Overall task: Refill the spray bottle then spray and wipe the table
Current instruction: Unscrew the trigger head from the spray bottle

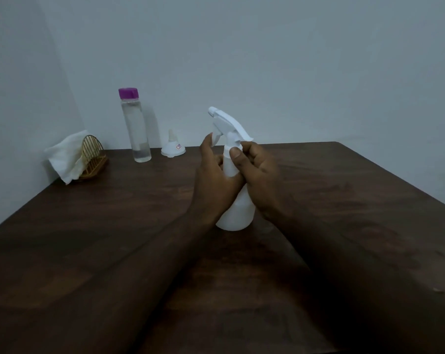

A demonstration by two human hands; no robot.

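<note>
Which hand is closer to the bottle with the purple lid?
Left. The left hand grips the spray bottle on the side facing the purple-lidded bottle; the right hand holds its far side.

We see a gold wire holder (pixel 92 159) near the far left corner of the table (pixel 114 226), its arched ribs upright on a small base. A plain pale back wall (pixel 267 60) rises behind the far edge, and we find a side wall (pixel 11 98) along the left edge.
</note>
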